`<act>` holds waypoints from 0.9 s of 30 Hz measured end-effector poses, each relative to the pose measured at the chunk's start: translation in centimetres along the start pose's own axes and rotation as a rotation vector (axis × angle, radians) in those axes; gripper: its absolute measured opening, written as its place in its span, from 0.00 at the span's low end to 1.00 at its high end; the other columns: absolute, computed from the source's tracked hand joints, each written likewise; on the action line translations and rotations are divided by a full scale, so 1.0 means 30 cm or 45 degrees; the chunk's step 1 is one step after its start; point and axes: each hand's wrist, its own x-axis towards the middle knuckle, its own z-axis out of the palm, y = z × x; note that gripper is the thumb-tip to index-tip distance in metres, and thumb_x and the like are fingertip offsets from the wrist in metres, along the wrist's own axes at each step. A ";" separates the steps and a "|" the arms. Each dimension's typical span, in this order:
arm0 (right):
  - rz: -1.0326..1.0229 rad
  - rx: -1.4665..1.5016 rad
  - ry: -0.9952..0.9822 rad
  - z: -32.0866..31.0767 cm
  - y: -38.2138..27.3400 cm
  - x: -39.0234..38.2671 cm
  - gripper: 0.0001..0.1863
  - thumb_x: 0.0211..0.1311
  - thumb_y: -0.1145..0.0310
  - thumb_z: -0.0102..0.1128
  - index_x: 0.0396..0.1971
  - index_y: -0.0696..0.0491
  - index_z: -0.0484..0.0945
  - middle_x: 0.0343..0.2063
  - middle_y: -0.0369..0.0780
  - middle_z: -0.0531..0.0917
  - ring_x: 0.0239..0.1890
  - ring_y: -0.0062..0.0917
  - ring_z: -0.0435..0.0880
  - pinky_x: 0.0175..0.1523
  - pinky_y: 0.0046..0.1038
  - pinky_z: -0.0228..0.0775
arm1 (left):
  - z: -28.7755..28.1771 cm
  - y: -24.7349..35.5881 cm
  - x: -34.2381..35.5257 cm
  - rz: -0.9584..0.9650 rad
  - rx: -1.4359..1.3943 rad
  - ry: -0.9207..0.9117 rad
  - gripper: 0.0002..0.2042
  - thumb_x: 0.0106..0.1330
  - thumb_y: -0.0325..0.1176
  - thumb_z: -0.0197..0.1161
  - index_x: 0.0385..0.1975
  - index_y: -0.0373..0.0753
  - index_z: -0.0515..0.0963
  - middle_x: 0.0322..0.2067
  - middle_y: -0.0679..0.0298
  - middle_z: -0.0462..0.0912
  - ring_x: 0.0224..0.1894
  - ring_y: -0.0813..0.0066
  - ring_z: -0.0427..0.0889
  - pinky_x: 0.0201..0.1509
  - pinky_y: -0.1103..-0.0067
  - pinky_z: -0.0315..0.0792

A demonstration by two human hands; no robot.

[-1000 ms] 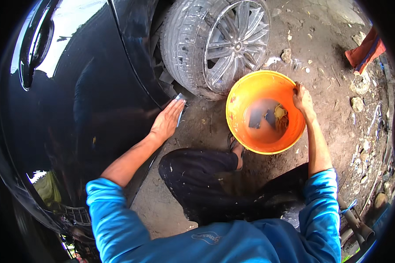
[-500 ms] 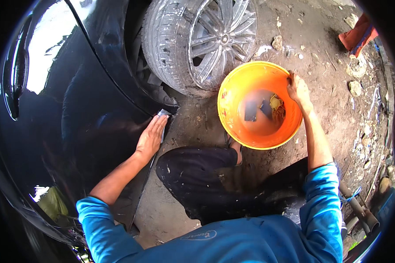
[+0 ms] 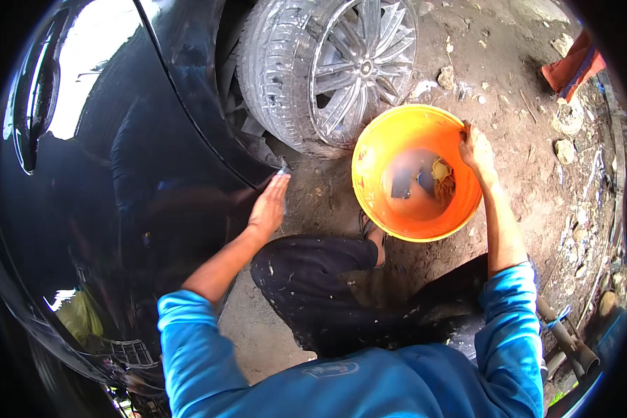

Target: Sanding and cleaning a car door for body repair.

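Observation:
My left hand (image 3: 268,203) lies with straight fingers along the lower edge of a glossy black car panel (image 3: 167,181). Beneath its fingertips pokes out a small grey sheet (image 3: 283,168) that looks like sandpaper; most of it is hidden by the hand. With fingers hooked over the rim, my right hand (image 3: 478,155) grips an orange bucket (image 3: 376,205), which tilts so that its inside shows. Cloudy water covers the bucket's bottom. In it are dark flat pieces (image 3: 401,187) and a crumpled yellow-brown cloth (image 3: 442,171).
A dusty car wheel (image 3: 366,67) with a spoked rim stands just beyond the bucket, beside the panel. Stones (image 3: 446,77) are scattered on the dirt ground. A red-orange cloth-like item (image 3: 573,66) lies far right, and pipes (image 3: 571,345) lie near right.
My left hand has slid rightward and slightly farther off, past the panel's edge, its sheet moving along. My right hand keeps its hold on the bucket. The whole view has shifted a little.

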 end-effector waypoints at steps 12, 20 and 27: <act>-0.070 0.052 0.052 0.034 0.031 0.011 0.19 0.65 0.68 0.52 0.56 0.52 0.72 0.42 0.52 0.83 0.46 0.50 0.81 0.50 0.47 0.73 | -0.067 -0.255 -0.240 -0.545 -0.595 0.470 0.34 0.64 0.38 0.56 0.70 0.33 0.60 0.72 0.58 0.59 0.75 0.69 0.55 0.78 0.62 0.46; 0.017 -0.063 -0.061 0.028 0.053 0.000 0.18 0.65 0.67 0.52 0.55 0.51 0.72 0.43 0.50 0.82 0.44 0.50 0.81 0.48 0.47 0.74 | -0.169 -0.419 -0.263 -0.878 -0.562 0.598 0.34 0.65 0.41 0.60 0.68 0.31 0.63 0.70 0.53 0.62 0.74 0.59 0.57 0.75 0.54 0.49; 0.027 0.056 -0.020 -0.003 0.018 -0.002 0.13 0.66 0.65 0.50 0.47 0.51 0.76 0.39 0.52 0.84 0.42 0.51 0.83 0.47 0.48 0.75 | -0.326 -0.733 -0.174 -1.082 -0.458 0.974 0.29 0.69 0.38 0.57 0.67 0.31 0.64 0.71 0.53 0.61 0.74 0.61 0.57 0.76 0.55 0.45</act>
